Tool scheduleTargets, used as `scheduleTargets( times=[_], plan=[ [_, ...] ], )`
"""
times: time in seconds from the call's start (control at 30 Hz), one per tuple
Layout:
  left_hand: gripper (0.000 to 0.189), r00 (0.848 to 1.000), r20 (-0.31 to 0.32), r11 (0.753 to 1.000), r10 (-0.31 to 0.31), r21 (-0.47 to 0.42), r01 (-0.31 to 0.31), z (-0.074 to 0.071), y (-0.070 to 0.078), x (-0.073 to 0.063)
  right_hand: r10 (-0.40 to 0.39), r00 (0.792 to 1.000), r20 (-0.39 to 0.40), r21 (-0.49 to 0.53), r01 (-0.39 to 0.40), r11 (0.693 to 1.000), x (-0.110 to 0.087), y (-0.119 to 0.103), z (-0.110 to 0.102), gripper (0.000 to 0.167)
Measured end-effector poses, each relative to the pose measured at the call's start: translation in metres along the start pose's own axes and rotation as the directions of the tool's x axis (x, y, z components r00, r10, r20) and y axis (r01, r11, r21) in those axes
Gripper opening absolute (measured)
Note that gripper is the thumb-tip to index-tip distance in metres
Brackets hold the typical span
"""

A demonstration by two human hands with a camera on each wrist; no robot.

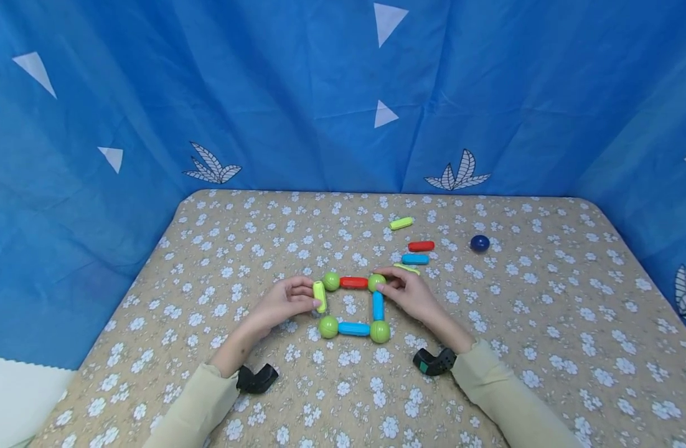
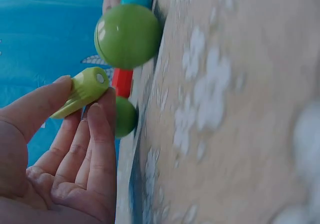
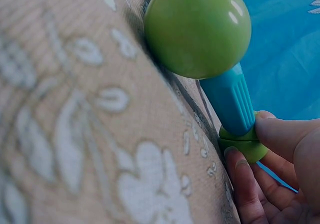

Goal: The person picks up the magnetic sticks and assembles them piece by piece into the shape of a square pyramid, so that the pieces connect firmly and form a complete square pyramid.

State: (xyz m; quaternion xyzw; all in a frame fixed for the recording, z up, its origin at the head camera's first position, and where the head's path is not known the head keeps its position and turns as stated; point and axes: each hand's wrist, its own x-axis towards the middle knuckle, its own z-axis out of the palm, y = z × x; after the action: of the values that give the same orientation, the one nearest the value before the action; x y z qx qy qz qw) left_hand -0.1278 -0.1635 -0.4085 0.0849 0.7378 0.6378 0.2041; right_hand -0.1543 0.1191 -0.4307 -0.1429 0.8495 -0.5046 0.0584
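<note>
Between thumb and fingertips my left hand (image 1: pixel 287 300) pinches a yellow-green magnetic rod (image 1: pixel 319 297), its metal-dotted end showing in the left wrist view. The rod is at the left side of a frame of rods and balls on the cloth. That frame has green balls at its corners, such as the near-left ball (image 1: pixel 328 326) and the far-left ball (image 1: pixel 332 281). A red rod (image 1: pixel 354 283) forms the far side, and blue rods (image 1: pixel 353 329) form the near and right sides. My right hand (image 1: pixel 413 295) holds the far-right green ball (image 3: pixel 251 149) between thumb and fingers.
Beyond the right hand lie a loose blue rod (image 1: pixel 415 259), a red rod (image 1: pixel 421 246) and a yellow-green rod (image 1: pixel 401 223). Another yellow-green rod (image 1: pixel 407 269) is partly behind the fingers. A dark blue ball (image 1: pixel 480 243) sits farther right. Blue curtains (image 1: pixel 320 93) surround the floral-covered table (image 1: pixel 545 323).
</note>
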Motion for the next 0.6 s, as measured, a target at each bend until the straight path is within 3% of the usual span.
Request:
scheduleTargets(
  times=[0.27,0.6],
  plan=[
    [0.037,1.000,-0.016,1.000,-0.009,-0.025,0.008,0.007,-0.005,0.002,-0.012,1.000,0.008,0.022,0.012,1.000,0.000,0.001,-0.002,0.031],
    [0.038,0.998,-0.021,0.994,-0.062,-0.087,0.060,0.012,-0.012,0.006,-0.016,1.000,-0.003,0.019,0.016,1.000,0.000,0.001,-0.001,0.031]
  ],
)
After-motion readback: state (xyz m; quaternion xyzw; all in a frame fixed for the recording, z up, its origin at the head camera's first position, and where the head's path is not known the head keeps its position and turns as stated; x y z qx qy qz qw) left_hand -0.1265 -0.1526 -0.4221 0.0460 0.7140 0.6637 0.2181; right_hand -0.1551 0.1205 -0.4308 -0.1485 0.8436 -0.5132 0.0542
